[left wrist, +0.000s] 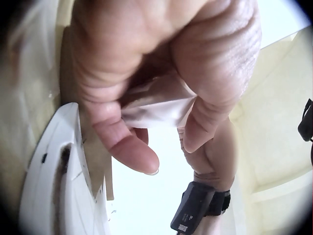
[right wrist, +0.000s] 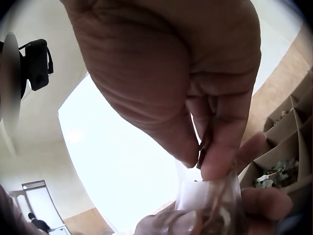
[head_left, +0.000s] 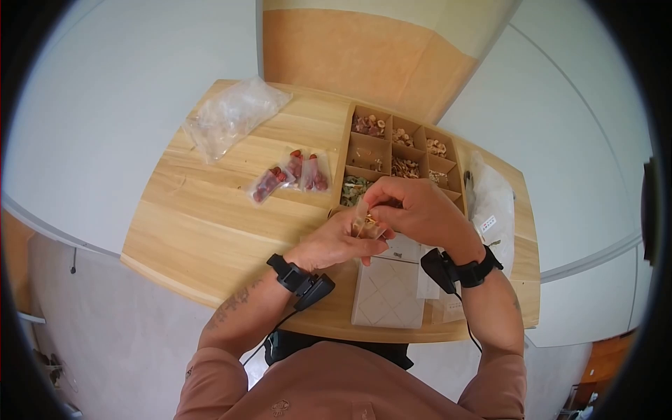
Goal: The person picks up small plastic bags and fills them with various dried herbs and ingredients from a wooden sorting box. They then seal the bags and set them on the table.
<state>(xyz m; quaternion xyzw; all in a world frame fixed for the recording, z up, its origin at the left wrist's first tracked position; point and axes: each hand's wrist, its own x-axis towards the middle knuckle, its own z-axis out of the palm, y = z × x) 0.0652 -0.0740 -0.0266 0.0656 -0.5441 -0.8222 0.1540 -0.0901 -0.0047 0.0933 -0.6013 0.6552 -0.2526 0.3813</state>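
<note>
In the head view my left hand (head_left: 332, 241) holds a small clear plastic bag (head_left: 369, 227) upright, with yellowish-brown dried pieces inside. My right hand (head_left: 427, 210) is right at the bag's mouth. The right wrist view shows its thumb and fingertips pinching a thin dark brown dried piece (right wrist: 202, 152) just above the opening. In the left wrist view the bag (left wrist: 161, 108) sits between the left thumb and fingers. Beyond both hands stands a cardboard box (head_left: 341, 168) divided into compartments, several with dried slices or leaves; the hands hide its near part.
Filled bags of dark red dried fruit (head_left: 296, 168) lie left of the box. Behind them is a large clear plastic bag (head_left: 238, 115). A white patterned board (head_left: 388, 297) lies near the front edge. Another plastic bag (head_left: 493, 196) with a label is at the right.
</note>
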